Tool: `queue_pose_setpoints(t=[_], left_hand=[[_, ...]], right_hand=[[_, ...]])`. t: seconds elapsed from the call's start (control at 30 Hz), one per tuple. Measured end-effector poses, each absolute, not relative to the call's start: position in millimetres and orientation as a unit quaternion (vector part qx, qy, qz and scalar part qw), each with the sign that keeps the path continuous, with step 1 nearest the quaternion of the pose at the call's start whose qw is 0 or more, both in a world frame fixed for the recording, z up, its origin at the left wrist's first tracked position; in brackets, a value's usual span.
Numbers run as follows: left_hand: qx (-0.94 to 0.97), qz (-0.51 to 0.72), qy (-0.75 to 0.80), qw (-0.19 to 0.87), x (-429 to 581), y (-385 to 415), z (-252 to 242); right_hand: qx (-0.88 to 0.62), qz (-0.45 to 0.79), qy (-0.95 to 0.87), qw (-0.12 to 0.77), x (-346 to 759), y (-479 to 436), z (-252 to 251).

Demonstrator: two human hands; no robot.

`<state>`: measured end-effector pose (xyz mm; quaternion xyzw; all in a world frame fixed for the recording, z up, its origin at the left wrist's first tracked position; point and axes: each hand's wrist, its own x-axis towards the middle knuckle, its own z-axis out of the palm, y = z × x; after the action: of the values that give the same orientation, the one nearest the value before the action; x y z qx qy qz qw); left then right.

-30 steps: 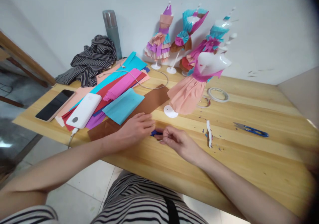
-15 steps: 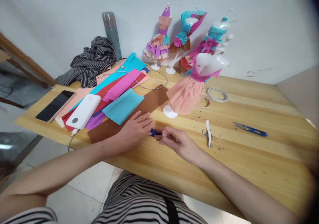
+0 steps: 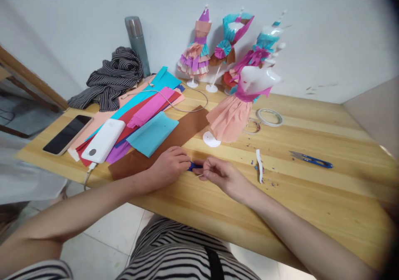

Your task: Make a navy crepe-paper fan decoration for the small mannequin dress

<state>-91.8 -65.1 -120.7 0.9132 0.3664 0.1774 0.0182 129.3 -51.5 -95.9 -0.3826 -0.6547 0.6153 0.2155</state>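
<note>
My left hand (image 3: 170, 165) and my right hand (image 3: 218, 175) meet near the front edge of the wooden table (image 3: 311, 197). Between their fingertips is a small dark blue piece of paper (image 3: 193, 166), pinched from both sides. The left fingers are curled over its left end, beside a long brown paper strip (image 3: 174, 136). The right thumb and forefinger close on its right end, and a thin pale sliver pokes out under them. Just behind the hands stands a white mannequin in a pink paper skirt (image 3: 232, 116).
Coloured paper sheets (image 3: 149, 105), a white power bank (image 3: 104, 139) with cable and a phone (image 3: 67, 133) lie at left. Striped cloth (image 3: 110, 78) and a flask (image 3: 135, 43) sit by the wall, with three dressed mannequins (image 3: 199, 51). Tape rolls (image 3: 269, 116), blue snips (image 3: 310, 159) and scraps (image 3: 258, 161) lie right.
The left fingers have curled in tighter over the blue piece. Both hands stay in place; the view has shifted slightly.
</note>
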Motion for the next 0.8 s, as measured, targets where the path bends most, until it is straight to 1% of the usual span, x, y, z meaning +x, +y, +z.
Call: queue_pose_setpoints(t=[0.3,0.57,0.8], left_hand=[[0.923,0.192,0.33,0.04,-95.3,-63.1,-119.0],[0.915,0.133,0.376,0.065,-97.9,-65.7,-113.9],[0.921,0.169,0.346,0.052,-98.8,-65.2,-119.6]], right_hand=[[-0.377,0.577,-0.693,0.213,131.3,-56.1,-98.9],[-0.372,0.546,-0.72,0.211,129.3,-58.0,-98.9],[-0.371,0.532,-0.729,0.217,128.2,-57.0,-96.5]])
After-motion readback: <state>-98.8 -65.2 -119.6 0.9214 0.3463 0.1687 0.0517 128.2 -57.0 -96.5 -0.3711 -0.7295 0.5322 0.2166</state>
